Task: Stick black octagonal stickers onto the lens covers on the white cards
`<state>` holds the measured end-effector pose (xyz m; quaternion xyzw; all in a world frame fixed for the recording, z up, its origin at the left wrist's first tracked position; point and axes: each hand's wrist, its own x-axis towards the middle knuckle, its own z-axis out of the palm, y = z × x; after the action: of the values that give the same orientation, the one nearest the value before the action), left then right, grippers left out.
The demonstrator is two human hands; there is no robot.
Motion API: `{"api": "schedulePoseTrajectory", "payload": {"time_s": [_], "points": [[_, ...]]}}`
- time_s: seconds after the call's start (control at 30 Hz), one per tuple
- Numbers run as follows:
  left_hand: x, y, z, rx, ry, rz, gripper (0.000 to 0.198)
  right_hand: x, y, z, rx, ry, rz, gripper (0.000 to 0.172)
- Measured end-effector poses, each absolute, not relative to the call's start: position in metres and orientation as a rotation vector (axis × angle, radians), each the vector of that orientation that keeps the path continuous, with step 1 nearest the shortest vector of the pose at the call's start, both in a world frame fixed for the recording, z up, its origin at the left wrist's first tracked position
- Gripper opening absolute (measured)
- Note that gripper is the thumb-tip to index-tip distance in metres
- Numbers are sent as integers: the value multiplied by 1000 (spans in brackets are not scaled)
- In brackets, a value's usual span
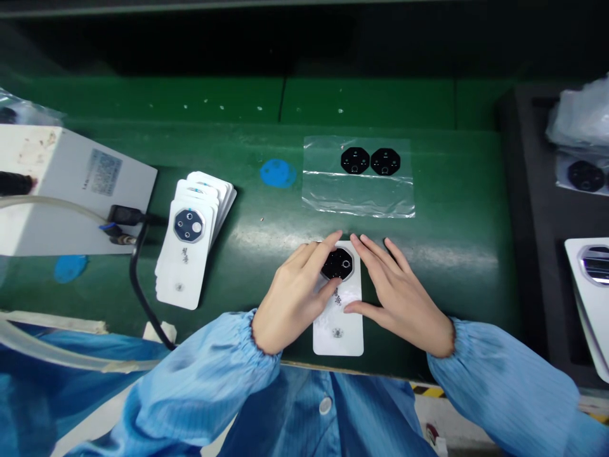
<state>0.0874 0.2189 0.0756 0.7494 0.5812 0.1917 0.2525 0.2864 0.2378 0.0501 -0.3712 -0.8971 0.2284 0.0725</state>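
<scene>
A white phone-back-shaped panel (349, 336) lies flat at the front edge of the bench, with a black octagonal lens cover (340, 264) at its upper end. My left hand (297, 289) reaches over the panel's left side. Its forefinger and thumb close on the cover's top and lower edges; whether the cover sits fully down I cannot tell. My right hand (397, 292) rests along the panel's right edge, fingers stretched and holding nothing, with the thumb over the panel. Beyond the hands, a clear film sheet (333, 193) carries two more black octagonal covers (370, 161).
A fanned stack of white panels (190, 276) lies at left, beside a white box (95, 209) with a black cable (134, 273) hanging over the bench edge. Blue round patches (277, 173) mark the green bench. At right, a black tray (537, 254) holds panels (590, 298) and bagged parts (583, 120).
</scene>
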Motion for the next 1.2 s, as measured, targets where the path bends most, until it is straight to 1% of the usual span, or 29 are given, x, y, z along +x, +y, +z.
{"api": "schedulePoseTrajectory", "payload": {"time_s": [0.2,0.57,0.73,0.93,1.0,1.13,1.2], "points": [[88,220,78,2089,1570,484,67,286,237,48,-1112,-2724,660,93],[82,214,69,2021,1517,590,60,286,238,50,-1143,-2725,661,83],[78,214,64,1977,1477,643,59,285,238,50,-1149,-2721,646,74],[77,218,64,1919,1461,638,59,285,238,49,-1116,-2713,604,73],[77,218,64,1905,1466,639,58,285,239,49,-1086,-2729,607,69],[76,218,63,1887,1468,634,58,288,239,50,-1024,-2774,633,53],[75,218,63,1894,1461,634,58,288,239,51,-1021,-2779,655,49]]}}
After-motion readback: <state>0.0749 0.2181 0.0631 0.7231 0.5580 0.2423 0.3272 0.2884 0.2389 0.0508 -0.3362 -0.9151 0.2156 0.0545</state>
